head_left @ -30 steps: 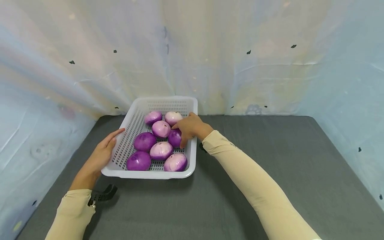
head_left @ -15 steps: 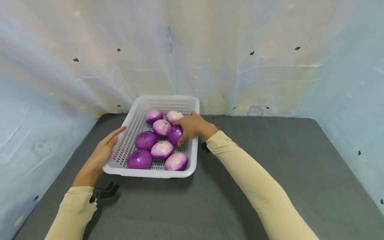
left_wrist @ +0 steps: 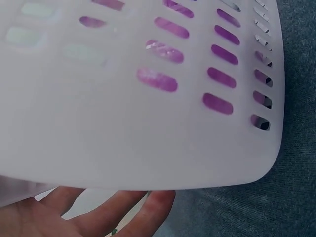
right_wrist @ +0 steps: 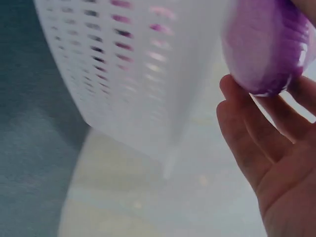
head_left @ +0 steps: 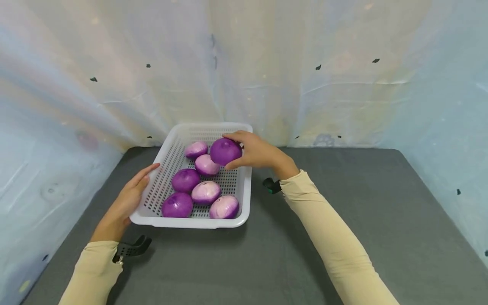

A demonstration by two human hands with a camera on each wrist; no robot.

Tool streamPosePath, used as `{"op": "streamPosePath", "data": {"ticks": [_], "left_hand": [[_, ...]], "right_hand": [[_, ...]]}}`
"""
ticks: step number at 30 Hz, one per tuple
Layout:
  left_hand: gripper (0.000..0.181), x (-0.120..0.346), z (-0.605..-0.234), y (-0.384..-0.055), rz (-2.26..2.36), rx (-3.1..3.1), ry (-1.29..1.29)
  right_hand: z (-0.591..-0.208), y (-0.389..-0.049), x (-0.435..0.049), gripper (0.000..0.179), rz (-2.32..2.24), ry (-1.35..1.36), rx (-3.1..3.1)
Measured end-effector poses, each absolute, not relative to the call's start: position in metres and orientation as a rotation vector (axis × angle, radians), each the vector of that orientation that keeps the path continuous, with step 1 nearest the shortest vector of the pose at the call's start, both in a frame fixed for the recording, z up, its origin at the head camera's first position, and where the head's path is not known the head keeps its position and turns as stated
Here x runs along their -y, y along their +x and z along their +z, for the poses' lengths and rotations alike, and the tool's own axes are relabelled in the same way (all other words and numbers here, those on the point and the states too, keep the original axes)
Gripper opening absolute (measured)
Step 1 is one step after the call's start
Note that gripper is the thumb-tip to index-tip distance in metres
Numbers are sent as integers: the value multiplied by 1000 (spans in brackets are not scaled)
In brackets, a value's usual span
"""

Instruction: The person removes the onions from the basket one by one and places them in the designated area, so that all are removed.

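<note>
My right hand [head_left: 257,150] holds a red onion [head_left: 225,151] between thumb and fingers, over the right side of a white perforated plastic basket [head_left: 245,203]. In the right wrist view this onion [right_wrist: 264,47] shows a glossy purple skin, with fingers around its lower side. Several more onions lie in the basket, some deep purple like the left front onion [head_left: 177,205], others pale on top like the right front onion [head_left: 224,207]. The held onion hides the basket's back right part. At the basket's left rim rests my left hand [head_left: 129,192], its fingers fairly straight along the edge.
The basket stands on a dark grey table [head_left: 343,212], towards its back left. Behind it hangs a pale patterned plastic sheet [head_left: 267,63], which also runs down both sides. A black strap device [head_left: 133,246] sits at the left wrist.
My right hand has lifted the purple onion from the basket's right side, moving it up and slightly back. My left hand stays at the rim, and the basket has not visibly moved.
</note>
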State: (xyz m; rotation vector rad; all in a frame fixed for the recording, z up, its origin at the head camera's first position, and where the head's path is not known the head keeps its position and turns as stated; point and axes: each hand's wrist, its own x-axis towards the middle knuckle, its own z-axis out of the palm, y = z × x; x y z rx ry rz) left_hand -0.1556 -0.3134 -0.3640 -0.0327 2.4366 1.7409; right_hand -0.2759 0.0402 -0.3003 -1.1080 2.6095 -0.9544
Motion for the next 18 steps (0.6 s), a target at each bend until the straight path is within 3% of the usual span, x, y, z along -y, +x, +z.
{"op": "streamPosePath", "data": {"ticks": [9,18], "left_hand": [[52,318,-359,-153,1729,-2420,-45],[52,314,-360,-152,1723,-2428,-59]], "right_hand": [[-293,-258,-73,92,-1344,-979,-2646],[-303,-264,-93,88,-1449,-806,-2715]]}}
